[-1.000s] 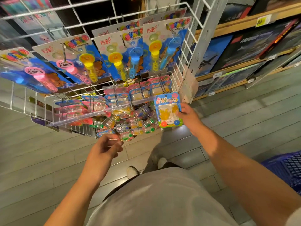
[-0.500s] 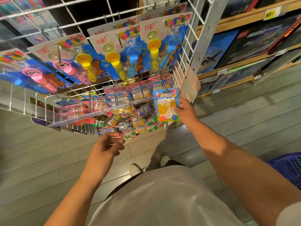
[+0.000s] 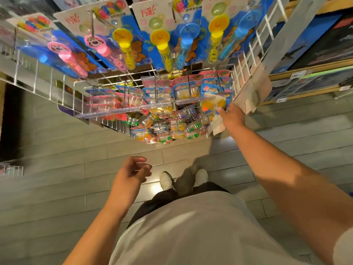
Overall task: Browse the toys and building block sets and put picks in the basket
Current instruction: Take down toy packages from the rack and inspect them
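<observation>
A small blue-carded toy pack [image 3: 212, 101] with yellow pieces and a red ball hangs blurred at the right end of the lower hook row of the white wire rack [image 3: 63, 96]. My right hand [image 3: 232, 117] reaches up to it and holds its lower right corner with the fingertips. My left hand [image 3: 133, 172] hovers lower, in front of the rack, with loosely curled fingers that hold nothing. Bubble-wand cards [image 3: 162, 41] in yellow, blue and pink hang on the upper row.
Several small packs [image 3: 168, 129] dangle under the lower row. Wooden shelves with boxed building sets [image 3: 315, 52] stand to the right. A grey upright post [image 3: 280, 41] borders the rack. Grey plank floor and my shoes [image 3: 166, 179] lie below.
My right hand has lifted the toy pack up and into the row of hanging packs. My left hand has dropped away from the rack. The view has moved closer and is blurred.
</observation>
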